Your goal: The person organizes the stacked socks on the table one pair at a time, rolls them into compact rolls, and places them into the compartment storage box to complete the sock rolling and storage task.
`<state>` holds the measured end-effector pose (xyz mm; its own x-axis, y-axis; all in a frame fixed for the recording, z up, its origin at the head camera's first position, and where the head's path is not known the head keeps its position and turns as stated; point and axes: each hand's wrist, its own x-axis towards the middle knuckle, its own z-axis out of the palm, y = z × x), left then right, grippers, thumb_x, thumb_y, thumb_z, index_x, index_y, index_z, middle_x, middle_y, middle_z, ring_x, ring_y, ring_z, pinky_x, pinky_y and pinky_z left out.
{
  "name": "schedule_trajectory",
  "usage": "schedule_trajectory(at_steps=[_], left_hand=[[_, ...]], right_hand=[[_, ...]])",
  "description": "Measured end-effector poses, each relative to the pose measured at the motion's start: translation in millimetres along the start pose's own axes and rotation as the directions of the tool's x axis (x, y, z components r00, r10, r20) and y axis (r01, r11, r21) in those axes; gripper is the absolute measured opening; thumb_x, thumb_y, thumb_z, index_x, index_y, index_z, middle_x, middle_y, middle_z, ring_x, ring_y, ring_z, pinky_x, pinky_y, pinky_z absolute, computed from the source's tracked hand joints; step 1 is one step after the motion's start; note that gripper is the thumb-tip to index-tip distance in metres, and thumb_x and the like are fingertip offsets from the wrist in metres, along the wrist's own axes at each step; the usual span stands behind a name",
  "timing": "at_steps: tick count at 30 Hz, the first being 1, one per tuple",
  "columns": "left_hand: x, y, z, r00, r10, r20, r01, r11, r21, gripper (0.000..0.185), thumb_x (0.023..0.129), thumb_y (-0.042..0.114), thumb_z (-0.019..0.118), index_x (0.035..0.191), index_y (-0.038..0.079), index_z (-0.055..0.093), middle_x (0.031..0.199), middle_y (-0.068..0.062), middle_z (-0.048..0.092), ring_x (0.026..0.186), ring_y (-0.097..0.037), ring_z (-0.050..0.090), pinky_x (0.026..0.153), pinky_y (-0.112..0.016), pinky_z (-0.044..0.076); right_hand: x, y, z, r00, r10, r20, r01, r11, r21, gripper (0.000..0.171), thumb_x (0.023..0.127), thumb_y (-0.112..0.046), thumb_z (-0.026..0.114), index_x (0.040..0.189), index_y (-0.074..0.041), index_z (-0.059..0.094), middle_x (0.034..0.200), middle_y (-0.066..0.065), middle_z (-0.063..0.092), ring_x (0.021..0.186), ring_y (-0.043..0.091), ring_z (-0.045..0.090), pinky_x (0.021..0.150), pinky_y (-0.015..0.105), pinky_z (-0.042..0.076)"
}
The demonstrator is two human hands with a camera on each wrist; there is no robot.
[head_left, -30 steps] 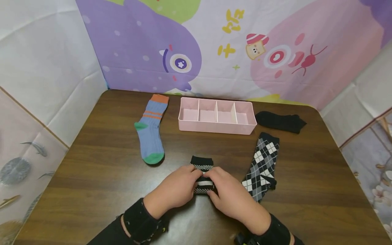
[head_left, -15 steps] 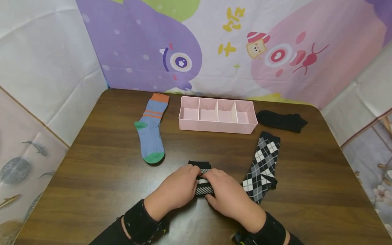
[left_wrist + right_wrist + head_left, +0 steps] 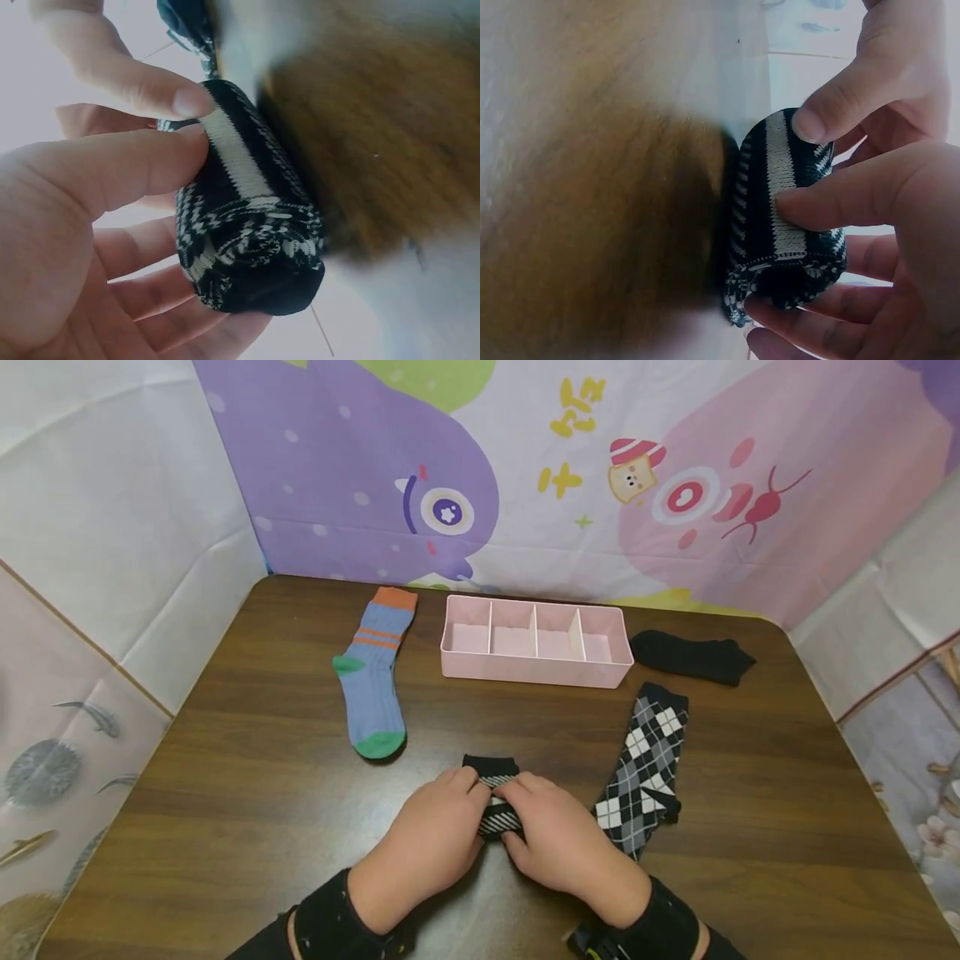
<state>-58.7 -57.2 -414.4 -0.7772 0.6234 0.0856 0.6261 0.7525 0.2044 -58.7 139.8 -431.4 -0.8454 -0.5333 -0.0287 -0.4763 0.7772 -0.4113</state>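
Both hands are on it: the left hand and the right hand meet over a black-and-white patterned sock rolled into a tight bundle, thumbs pressing on top and fingers curled underneath, so each hand is clamped round the roll. From the wrist views the roll shows as a thick cylinder, a white stripe running along it, its open end facing out, the right thumb pinned on that stripe. The bundle sits at the near middle of the dark brown wooden table, its black cuff end poking out beyond the fingertips. Just to the right lies a black, grey and white argyle sock, flat. Further back stands a pale pink plastic organiser tray with four compartments, a blue sock with orange cuff and green toe to its left, a plain black sock to its right.
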Motion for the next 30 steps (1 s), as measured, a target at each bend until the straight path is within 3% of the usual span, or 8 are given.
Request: schedule_trajectory(at_steps=[7, 15, 22, 30], left_hand=[[-1.6, 0.6, 0.5, 1.0, -0.03, 0.004, 0.03, 0.999, -0.024, 0.034, 0.082, 0.015, 0.083, 0.11, 0.002, 0.068, 0.1, -0.008, 0.057, 0.09, -0.023, 0.061, 0.076, -0.036, 0.057], [3.0, -8.1, 4.8, 0.999, -0.032, 0.027, 0.033, 0.998, -0.058, 0.022, 0.091, 0.014, 0.073, 0.11, 0.003, 0.07, 0.1, -0.006, 0.061, 0.09, -0.024, 0.063, 0.079, -0.038, 0.057], [9.1, -13.4, 4.2, 0.997, -0.056, 0.059, 0.062, 0.992, -0.106, 0.024, 0.093, 0.012, 0.071, 0.114, 0.001, 0.069, 0.106, -0.01, 0.064, 0.096, -0.029, 0.064, 0.085, -0.041, 0.056], [15.0, -18.9, 2.7, 0.984, -0.139, 0.112, 0.164, 0.954, -0.251, 0.023, 0.095, 0.014, 0.072, 0.114, 0.002, 0.066, 0.104, -0.009, 0.067, 0.096, -0.024, 0.066, 0.085, -0.041, 0.055]], right_hand=[[0, -2, 0, 1.0, -0.001, 0.001, 0.001, 1.0, 0.01, 0.041, 0.09, -0.02, 0.076, 0.128, -0.009, 0.066, 0.115, 0.002, 0.064, 0.105, 0.018, 0.063, 0.091, 0.041, 0.054], [0, -2, 1, 0.998, 0.064, 0.006, -0.064, 0.996, 0.054, 0.043, 0.096, -0.024, 0.072, 0.135, -0.008, 0.059, 0.128, 0.008, 0.064, 0.119, 0.024, 0.062, 0.099, 0.045, 0.051], [-1, -2, 3, 0.998, 0.036, -0.057, -0.037, 0.999, -0.011, 0.044, 0.097, -0.024, 0.072, 0.135, -0.006, 0.059, 0.132, 0.008, 0.06, 0.121, 0.025, 0.06, 0.099, 0.043, 0.051], [2, -3, 1, 0.999, 0.04, -0.02, -0.041, 0.999, -0.033, 0.043, 0.099, -0.023, 0.07, 0.137, -0.005, 0.059, 0.131, 0.01, 0.061, 0.12, 0.026, 0.061, 0.098, 0.045, 0.052]])
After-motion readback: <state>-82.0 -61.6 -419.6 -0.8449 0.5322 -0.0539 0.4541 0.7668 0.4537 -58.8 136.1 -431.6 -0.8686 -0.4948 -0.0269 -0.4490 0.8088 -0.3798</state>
